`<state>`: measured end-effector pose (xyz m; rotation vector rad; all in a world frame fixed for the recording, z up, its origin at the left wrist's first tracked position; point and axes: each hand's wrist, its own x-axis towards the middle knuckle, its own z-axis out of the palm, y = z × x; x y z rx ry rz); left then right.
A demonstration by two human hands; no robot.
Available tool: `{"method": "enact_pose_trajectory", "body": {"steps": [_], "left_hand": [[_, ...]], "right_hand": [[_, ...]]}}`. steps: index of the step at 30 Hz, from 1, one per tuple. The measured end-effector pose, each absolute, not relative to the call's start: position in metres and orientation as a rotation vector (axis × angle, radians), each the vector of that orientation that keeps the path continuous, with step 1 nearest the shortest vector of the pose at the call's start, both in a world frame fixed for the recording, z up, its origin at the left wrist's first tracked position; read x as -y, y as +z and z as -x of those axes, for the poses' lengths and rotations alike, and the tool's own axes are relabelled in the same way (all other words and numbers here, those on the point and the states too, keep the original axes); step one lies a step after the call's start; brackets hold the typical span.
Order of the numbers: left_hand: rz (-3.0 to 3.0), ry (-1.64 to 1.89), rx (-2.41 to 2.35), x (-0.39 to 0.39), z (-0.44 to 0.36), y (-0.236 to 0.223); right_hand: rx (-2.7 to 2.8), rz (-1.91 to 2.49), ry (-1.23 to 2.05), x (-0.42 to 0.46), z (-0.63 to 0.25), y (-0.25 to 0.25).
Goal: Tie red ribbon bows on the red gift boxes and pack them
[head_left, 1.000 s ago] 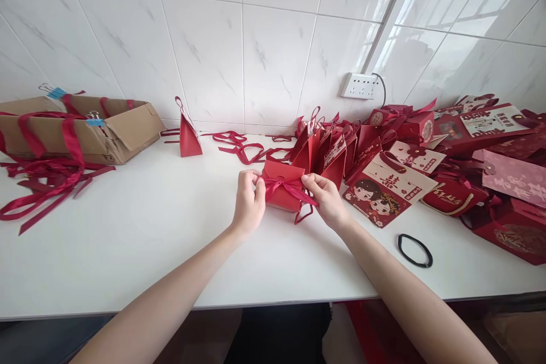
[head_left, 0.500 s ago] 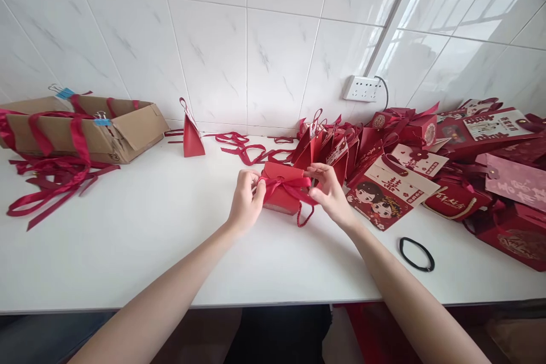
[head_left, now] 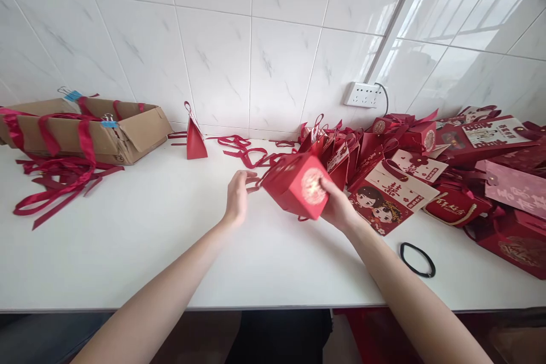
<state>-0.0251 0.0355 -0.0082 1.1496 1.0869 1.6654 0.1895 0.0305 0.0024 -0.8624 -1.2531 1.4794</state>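
One box (head_left: pixel 294 187), apparently done, fills the right hand's grip; the left hand (head_left: pixel 236 196) is loosely spread, seemingly empty; ribbons (head_left: pixel 87 145) remain unused.

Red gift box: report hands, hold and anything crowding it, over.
Right hand gripping red gift box, tilted. Left hand at its left edge, contact unclear. Gift bags crowding right side.

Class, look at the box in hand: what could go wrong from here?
The red card box with a round gold emblem is tilted, gripped at its emblem end by the right hand, so it could slip. The cluster of red paper bags behind it might be knocked over. Loose crimson ribbon loops lie near the wall and could snag if the box passes there.
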Motion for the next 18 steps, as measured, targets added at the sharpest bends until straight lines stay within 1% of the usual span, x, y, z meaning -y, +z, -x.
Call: {"method": "enact_pose_trajectory", "body": {"steps": [3, 9, 15, 18], "left_hand": [[-1.162, 1.639, -1.11, -0.035, 0.026, -0.007], [-1.196, 1.582, -1.117, -0.031, 0.02, -0.006], [-1.233, 1.581, -1.086, -0.03, 0.021, -0.007], [-1.261, 1.632, -1.066, -0.025, 0.024, -0.002]], "right_hand": [[1.113, 0.728, 1.628, -0.029, -0.189, 0.006], [1.223, 0.71, 1.792, -0.024, -0.189, 0.009], [1.117, 0.78, 1.762, -0.025, -0.186, 0.001], [1.261, 0.795, 1.646, -0.02, -0.182, -0.001]]}}
